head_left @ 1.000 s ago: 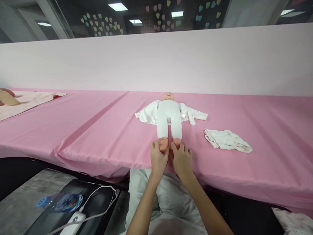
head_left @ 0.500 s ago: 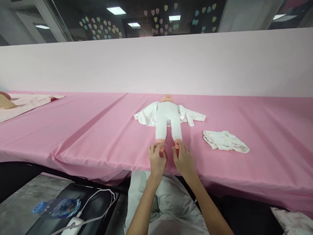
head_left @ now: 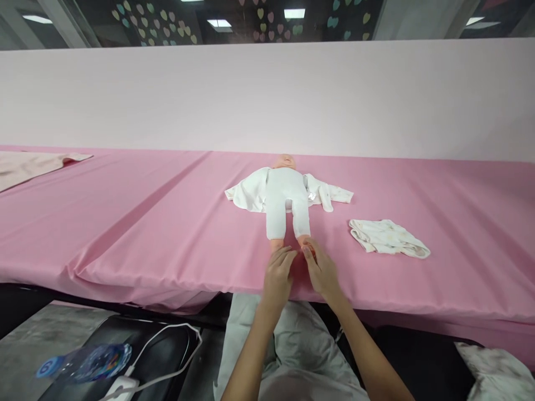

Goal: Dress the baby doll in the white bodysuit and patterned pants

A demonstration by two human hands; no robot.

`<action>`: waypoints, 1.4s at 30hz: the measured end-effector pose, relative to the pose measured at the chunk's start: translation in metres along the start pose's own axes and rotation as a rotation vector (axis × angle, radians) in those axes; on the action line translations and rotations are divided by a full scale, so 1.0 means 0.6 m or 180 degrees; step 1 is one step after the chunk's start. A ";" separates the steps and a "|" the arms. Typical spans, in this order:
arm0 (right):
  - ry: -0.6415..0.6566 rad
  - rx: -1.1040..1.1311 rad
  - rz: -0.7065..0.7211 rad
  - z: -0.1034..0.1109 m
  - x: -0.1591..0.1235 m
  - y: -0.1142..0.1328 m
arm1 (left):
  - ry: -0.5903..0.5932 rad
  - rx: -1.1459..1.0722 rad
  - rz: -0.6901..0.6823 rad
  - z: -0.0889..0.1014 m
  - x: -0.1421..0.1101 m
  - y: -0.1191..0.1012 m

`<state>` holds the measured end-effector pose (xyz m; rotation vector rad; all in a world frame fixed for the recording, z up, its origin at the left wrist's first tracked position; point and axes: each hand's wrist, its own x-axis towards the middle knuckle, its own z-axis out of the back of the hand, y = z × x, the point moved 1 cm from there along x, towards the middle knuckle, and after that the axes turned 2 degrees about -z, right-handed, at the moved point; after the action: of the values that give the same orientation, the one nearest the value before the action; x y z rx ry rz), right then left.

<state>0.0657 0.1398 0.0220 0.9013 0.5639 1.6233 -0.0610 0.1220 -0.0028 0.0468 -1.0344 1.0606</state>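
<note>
Centrally, a doll (head_left: 287, 186) with a white body lies on its back on the pink-covered surface (head_left: 167, 223), head towards the white wall (head_left: 267, 100) and legs towards the person. A white garment (head_left: 251, 192) is spread beneath its upper body, with a sleeve reaching out to the right. The left hand (head_left: 278, 278), fingers bent together, covers the foot on its own side; whether it grips cannot be told. The right hand (head_left: 324, 275) appears to pinch the other foot between thumb and fingers. A folded white cloth (head_left: 388, 238) lies to the right, apart from the doll. The step in hand is judged to be handling of the feet, the legs being straight and slightly parted. The next move would seem to call for a light, even hold on both feet, keeping the legs level and the garment beneath undisturbed.
</note>
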 end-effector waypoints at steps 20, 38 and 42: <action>-0.0046 -0.2228 0.0068 -0.041 -0.011 0.007 | 0.0344 -0.0329 0.1625 0.060 -0.016 0.021; 0.0098 0.1580 -0.0508 -0.009 0.000 0.006 | 0.0314 0.0489 0.0469 0.045 -0.025 0.028; 0.0175 0.2183 -0.0499 -0.014 0.004 -0.008 | 0.0398 0.0332 0.0390 0.044 -0.024 0.030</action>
<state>0.0615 0.1441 0.0137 1.2678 1.2407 1.3219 -0.0933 0.1092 -0.0061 0.0015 -0.8772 1.2132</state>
